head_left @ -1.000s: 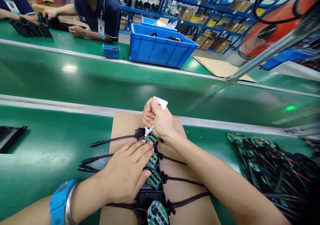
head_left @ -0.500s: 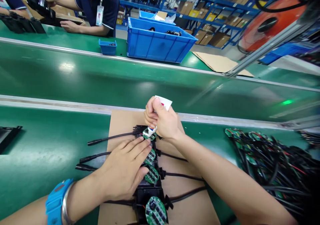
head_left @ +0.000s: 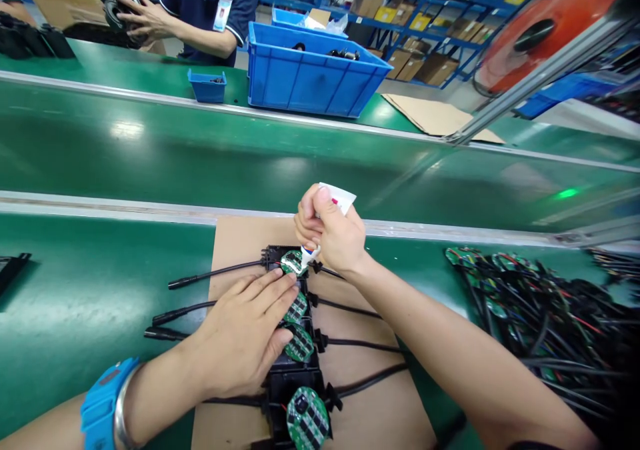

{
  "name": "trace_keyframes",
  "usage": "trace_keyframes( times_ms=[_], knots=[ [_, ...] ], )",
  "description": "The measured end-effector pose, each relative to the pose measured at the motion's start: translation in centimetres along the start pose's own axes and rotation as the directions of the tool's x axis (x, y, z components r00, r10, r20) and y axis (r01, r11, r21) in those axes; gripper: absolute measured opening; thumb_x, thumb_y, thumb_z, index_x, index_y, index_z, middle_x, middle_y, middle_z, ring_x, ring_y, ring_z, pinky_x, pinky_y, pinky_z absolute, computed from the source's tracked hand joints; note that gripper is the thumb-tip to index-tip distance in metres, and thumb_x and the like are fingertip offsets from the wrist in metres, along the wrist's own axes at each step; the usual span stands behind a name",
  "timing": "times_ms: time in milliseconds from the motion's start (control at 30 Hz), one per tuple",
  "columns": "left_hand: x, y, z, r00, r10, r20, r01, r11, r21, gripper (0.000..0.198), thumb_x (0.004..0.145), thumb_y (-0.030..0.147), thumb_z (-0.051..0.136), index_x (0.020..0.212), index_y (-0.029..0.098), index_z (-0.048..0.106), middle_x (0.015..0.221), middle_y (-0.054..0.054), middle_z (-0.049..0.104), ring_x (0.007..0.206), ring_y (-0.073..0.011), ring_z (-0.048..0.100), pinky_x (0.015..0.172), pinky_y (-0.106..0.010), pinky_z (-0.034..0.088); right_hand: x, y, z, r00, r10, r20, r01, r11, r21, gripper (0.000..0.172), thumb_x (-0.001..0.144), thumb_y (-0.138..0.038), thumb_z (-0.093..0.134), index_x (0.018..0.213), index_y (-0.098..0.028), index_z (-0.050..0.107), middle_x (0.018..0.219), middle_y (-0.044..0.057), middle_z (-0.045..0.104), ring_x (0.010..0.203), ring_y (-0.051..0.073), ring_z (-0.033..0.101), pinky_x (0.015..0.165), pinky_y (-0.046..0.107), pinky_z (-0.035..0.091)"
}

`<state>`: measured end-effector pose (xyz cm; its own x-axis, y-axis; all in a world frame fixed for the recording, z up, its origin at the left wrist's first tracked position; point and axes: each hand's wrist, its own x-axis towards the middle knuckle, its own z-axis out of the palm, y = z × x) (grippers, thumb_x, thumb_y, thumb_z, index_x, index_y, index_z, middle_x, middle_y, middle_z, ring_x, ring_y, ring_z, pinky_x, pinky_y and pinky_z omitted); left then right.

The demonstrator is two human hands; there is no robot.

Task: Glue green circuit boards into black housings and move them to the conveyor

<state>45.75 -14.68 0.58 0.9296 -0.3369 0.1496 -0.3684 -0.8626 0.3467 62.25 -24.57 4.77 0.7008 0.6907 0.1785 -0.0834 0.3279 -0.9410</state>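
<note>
A white glue tube (head_left: pixel 340 199) is squeezed in my right hand (head_left: pixel 335 230), nozzle down. Its tip meets or nearly meets the farthest round green circuit board (head_left: pixel 291 262), where a white streak shows. My left hand (head_left: pixel 245 333) lies flat with fingers stretched out, fingertips at that board's near edge. It partly covers the row of black housings (head_left: pixel 295 377). More boards sit on the housings, among them a middle board (head_left: pixel 300 343) beside my thumb and the nearest board (head_left: pixel 308 420). Black cables (head_left: pixel 360 343) run out on both sides.
Under the housings lies a cardboard sheet (head_left: pixel 385 397) on the green bench. A heap of wired circuit boards (head_left: pixel 540 323) is at right. Across the belt (head_left: pixel 200 150) stand a large blue bin (head_left: pixel 315 77) and a small blue bin (head_left: pixel 207 88). A co-worker (head_left: pixel 205 17) handles a dark part there.
My right hand and the tube have shifted slightly right across the farthest board, exposing more of the white streak. My left hand stays flat. The co-worker has raised and turned the dark part.
</note>
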Motion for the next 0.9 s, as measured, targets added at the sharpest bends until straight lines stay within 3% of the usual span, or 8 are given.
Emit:
trace_keyframes(
  times_ms=[300, 467, 567, 667, 767, 900],
  knots=[
    [-0.1, -0.2, 0.3, 1.0, 0.003, -0.003, -0.003, 1.0, -0.001, 0.05, 0.096, 0.032, 0.04, 0.142, 0.012, 0.037, 0.151, -0.009, 0.036, 0.137, -0.0264, 0.033, 0.111, -0.045, 0.032, 0.4, 0.7, 0.4, 1.0, -0.016, 0.008, 0.017, 1.0, -0.027, 0.048, 0.081, -0.062, 0.059, 0.064, -0.021, 0.041, 0.049, -0.01, 0.023, 0.038, 0.004, 0.021, 0.035, 0.019, 0.02],
    [-0.3, 0.2, -0.2, 0.999, -0.01, -0.031, 0.01, 1.0, -0.001, 0.048, 0.097, 0.032, 0.039, 0.14, 0.012, 0.04, 0.148, -0.009, 0.04, 0.137, -0.0262, 0.034, 0.11, -0.044, 0.032, -0.2, -0.1, -0.4, 0.995, -0.085, 0.043, 0.09, 0.991, -0.103, 0.044, 0.086, -0.057, 0.057, 0.065, -0.02, 0.044, 0.05, -0.008, 0.034, 0.041, 0.007, 0.036, 0.043, 0.023, 0.039],
    [-1.2, 1.6, -1.3, 0.999, -0.023, -0.034, 0.024, 1.0, 0.019, 0.041, 0.096, 0.03, 0.037, 0.132, 0.013, 0.051, 0.141, -0.008, 0.05, 0.127, -0.027, 0.045, 0.104, -0.042, 0.039, -1.5, -1.3, -0.1, 0.995, -0.099, 0.016, 0.099, 0.993, -0.058, 0.041, 0.088, -0.055, 0.055, 0.067, -0.021, 0.045, 0.054, -0.005, 0.043, 0.047, 0.01, 0.046, 0.048, 0.025, 0.044],
    [-2.4, 3.1, -2.0, 1.0, -0.006, 0.011, 0.005, 0.998, 0.056, 0.039, 0.095, 0.027, 0.036, 0.124, 0.013, 0.058, 0.133, -0.008, 0.058, 0.112, -0.0267, 0.056, 0.094, -0.04, 0.045, -3.2, -1.7, 1.2, 0.998, -0.06, -0.006, 0.06, 0.993, 0.098, 0.039, 0.091, -0.051, 0.053, 0.068, -0.021, 0.045, 0.052, -0.007, 0.035, 0.04, 0.007, 0.034, 0.04, 0.021, 0.035],
    [-3.3, 3.6, -1.8, 0.998, 0.023, 0.054, -0.028, 0.995, 0.096, 0.042, 0.092, 0.025, 0.039, 0.129, 0.012, 0.054, 0.137, -0.008, 0.055, 0.11, -0.0268, 0.057, 0.087, -0.039, 0.047, -4.5, -0.7, 2.7, 1.0, -0.026, 0.001, 0.026, 0.982, 0.187, 0.04, 0.091, -0.051, 0.052, 0.066, -0.021, 0.042, 0.049, -0.008, 0.025, 0.038, 0.006, 0.021, 0.036, 0.018, 0.024],
    [-3.7, 3.2, -1.0, 0.997, 0.022, 0.077, -0.031, 0.992, 0.124, 0.05, 0.089, 0.022, 0.042, 0.137, 0.011, 0.045, 0.143, -0.009, 0.047, 0.118, -0.0272, 0.052, 0.092, -0.039, 0.042, -5.0, 1.0, 3.8, 1.0, 0.018, 0.024, -0.022, 0.981, 0.193, 0.043, 0.088, -0.053, 0.055, 0.064, -0.021, 0.04, 0.05, -0.008, 0.023, 0.039, 0.006, 0.02, 0.037, 0.02, 0.02]
  ],
)
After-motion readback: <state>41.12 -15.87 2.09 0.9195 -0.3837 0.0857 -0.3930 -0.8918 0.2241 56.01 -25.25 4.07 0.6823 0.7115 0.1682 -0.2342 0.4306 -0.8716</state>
